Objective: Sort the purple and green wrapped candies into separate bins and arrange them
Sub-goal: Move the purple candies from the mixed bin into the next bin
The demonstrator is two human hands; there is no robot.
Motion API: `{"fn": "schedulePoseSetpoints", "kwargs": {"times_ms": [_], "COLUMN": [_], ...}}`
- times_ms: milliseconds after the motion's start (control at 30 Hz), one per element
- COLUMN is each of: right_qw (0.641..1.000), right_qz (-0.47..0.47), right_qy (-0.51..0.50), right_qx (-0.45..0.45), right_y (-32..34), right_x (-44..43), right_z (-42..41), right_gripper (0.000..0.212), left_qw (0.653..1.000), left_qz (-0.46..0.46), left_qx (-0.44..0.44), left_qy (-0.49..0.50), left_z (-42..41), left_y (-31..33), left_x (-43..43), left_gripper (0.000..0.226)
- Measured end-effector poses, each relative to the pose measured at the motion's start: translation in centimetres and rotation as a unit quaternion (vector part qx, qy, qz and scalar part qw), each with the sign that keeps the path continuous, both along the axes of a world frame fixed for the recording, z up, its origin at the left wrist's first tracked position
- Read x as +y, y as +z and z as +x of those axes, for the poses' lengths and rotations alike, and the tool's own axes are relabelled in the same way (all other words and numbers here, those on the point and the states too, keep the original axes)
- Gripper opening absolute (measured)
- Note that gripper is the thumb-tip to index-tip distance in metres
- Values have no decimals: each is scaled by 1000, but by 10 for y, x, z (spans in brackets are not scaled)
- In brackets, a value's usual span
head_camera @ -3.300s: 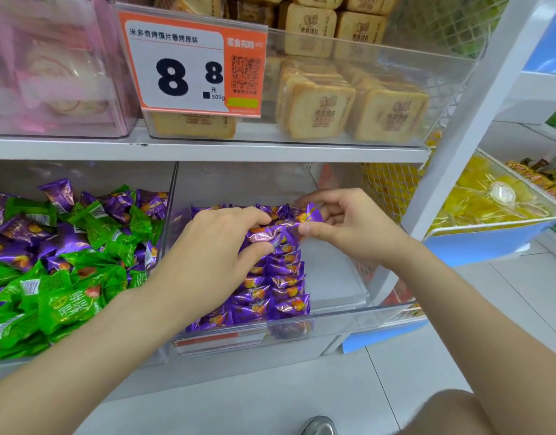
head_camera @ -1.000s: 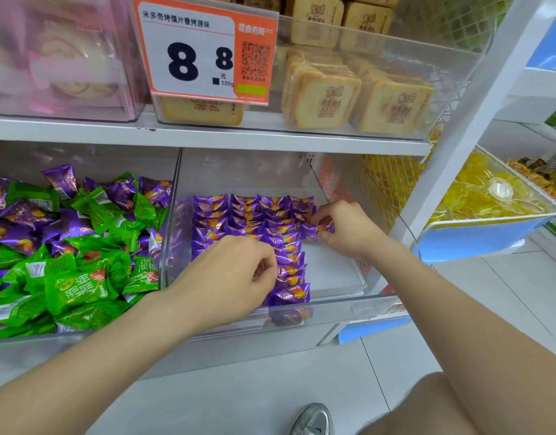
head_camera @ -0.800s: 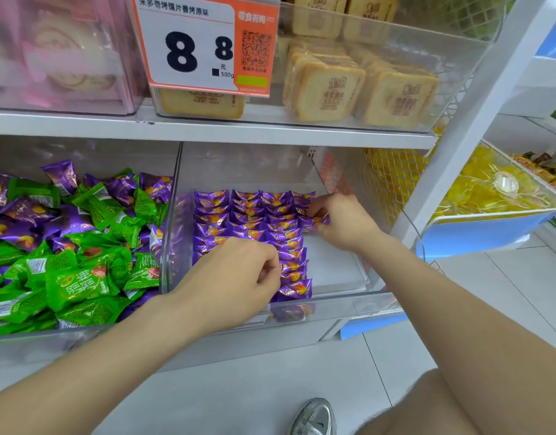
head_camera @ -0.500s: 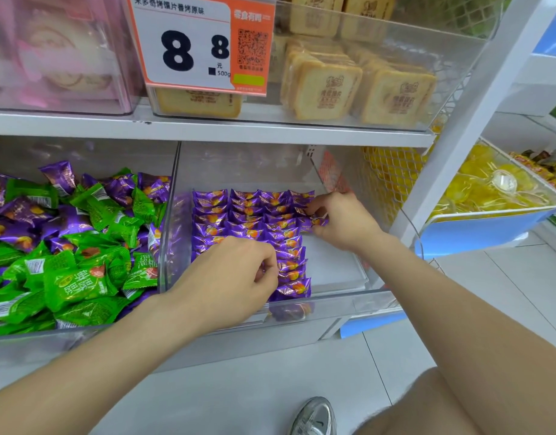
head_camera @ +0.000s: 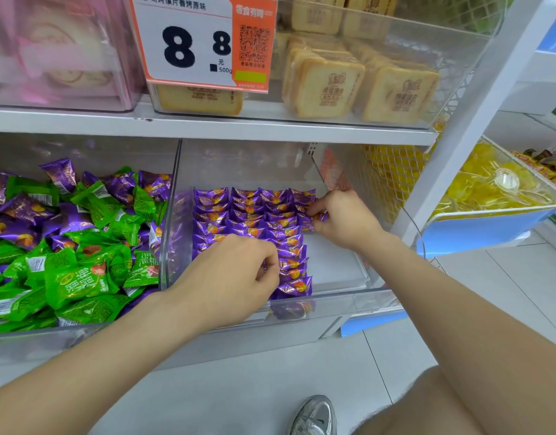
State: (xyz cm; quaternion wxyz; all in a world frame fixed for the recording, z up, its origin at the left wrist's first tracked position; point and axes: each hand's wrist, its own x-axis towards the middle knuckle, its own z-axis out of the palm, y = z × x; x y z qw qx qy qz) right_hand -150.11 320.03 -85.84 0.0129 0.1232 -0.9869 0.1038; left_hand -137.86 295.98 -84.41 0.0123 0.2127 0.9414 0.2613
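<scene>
Pinches purple candy [head_camera: 315,218] in right hand [head_camera: 342,222] at 3 o'clock of neat rows [head_camera: 239,211]; curls left hand [head_camera: 232,274] over them (grip unclear); leaves mixed bin [head_camera: 35,335], 9 o'clock, unsorted

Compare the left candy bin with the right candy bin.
The left bin holds green candies mixed with purple; the right bin holds only purple candies. The left bin's load is a loose heap; the right bin's lies in neat rows, floor partly bare. Both are clear plastic, side by side.

A shop: a price tag [head_camera: 203,42] fronts clear bins of packaged snacks [head_camera: 361,86] on a white shelf [head_camera: 207,128].
</scene>
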Motion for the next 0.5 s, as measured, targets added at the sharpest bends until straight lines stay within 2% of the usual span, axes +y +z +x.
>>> {"fn": "schedulePoseSetpoints", "kwargs": {"times_ms": [100,233,367,500], "right_qw": [1000,1000,999,991], "right_qz": [-2,3,-25,-111], "right_qy": [-12,-14,-14,36], "right_qx": [-2,-1,30,70], "right_y": [1,5,22,59], "right_x": [0,-2,-9,-40], "right_z": [1,4,18,48], "right_gripper": [51,51,61,24], "left_qw": [1000,1000,999,993], "left_qz": [0,-7,-23,7], "left_qx": [1,10,45,121], "left_qy": [-2,-3,-8,-2], "left_z": [0,0,6,16], "left_y": [0,2,8,29], "left_x": [0,-1,-2,-15], "left_gripper": [17,18,15,8]}}
